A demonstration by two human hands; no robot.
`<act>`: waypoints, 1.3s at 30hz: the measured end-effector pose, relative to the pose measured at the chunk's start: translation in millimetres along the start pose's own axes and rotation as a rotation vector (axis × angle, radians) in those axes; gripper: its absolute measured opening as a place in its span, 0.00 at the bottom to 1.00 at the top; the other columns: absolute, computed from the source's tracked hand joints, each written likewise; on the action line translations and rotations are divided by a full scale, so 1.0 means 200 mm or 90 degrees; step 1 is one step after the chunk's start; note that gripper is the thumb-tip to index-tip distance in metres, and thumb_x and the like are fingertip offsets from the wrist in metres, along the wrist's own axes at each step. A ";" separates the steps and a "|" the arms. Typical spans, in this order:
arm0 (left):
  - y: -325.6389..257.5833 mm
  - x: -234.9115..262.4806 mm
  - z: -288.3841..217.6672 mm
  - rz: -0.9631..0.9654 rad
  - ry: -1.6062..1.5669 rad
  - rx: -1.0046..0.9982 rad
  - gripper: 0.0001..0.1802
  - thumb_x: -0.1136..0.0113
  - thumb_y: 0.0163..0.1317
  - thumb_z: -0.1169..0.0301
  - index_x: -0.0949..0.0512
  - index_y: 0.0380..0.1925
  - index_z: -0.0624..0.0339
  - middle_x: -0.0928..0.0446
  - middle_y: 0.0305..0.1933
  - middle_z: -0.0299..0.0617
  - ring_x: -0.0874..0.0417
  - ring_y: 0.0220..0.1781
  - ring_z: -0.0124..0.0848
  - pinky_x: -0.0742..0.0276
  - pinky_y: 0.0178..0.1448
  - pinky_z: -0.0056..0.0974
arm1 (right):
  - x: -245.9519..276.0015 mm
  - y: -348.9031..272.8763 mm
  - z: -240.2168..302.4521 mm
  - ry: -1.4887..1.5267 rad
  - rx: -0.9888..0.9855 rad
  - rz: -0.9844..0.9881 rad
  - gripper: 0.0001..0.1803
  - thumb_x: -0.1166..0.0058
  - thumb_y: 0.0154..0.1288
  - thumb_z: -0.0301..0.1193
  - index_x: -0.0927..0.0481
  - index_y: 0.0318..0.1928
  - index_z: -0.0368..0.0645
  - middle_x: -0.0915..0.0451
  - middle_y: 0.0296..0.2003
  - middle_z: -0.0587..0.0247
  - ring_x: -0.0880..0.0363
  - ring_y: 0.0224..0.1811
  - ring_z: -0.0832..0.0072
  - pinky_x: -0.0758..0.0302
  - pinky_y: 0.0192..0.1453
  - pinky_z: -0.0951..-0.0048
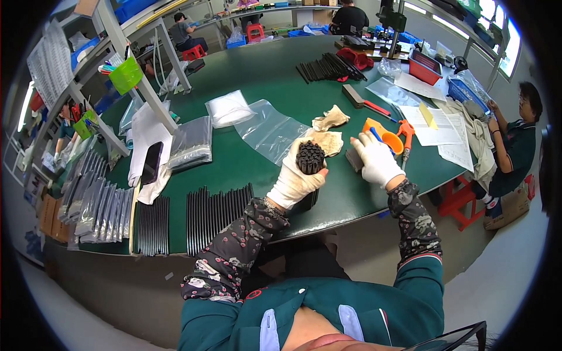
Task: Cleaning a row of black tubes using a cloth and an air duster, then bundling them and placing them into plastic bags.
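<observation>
Two white-gloved hands are over the green table edge. Left hand has its grip wrapped tight round an upright bundle of black plastic rods, bottom end on the table. Right hand sits just beside it, fingers loosely curled, holding nothing I can see. Behind: orange funnel, crumpled beige rags, clear plastic bag.

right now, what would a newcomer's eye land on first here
Dead centre, the gloved left hand grips an upright bundle of black rods on the green table, ends facing up. Just right of it, the gloved right hand rests beside an orange funnel. To the lower left, rows of black rods lie flat along the table edge.
</observation>
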State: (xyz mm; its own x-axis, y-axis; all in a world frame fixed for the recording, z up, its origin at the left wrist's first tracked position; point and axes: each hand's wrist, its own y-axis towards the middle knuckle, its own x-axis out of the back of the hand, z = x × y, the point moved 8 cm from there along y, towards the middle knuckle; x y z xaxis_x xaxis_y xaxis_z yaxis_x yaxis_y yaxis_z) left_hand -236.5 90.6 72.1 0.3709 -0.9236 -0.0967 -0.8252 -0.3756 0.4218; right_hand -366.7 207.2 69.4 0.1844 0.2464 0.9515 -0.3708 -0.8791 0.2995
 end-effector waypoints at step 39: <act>0.03 -0.10 -0.04 -0.024 0.140 -0.050 0.35 0.38 0.44 0.79 0.36 0.56 0.58 0.28 0.50 0.40 0.25 0.50 0.28 0.28 0.54 0.33 | 0.62 0.07 0.20 0.012 -0.068 -0.247 0.23 0.38 0.45 0.40 0.20 0.45 0.47 0.26 0.42 0.53 0.29 0.45 0.55 0.31 0.52 0.59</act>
State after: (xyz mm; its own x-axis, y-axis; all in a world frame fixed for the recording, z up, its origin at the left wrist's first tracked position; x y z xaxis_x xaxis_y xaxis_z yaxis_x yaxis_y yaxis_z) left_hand -245.3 107.9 82.8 0.4918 -0.8668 0.0819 -0.7768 -0.3943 0.4910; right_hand -312.2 209.4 187.8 0.3138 0.5597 0.7670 -0.3698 -0.6720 0.6416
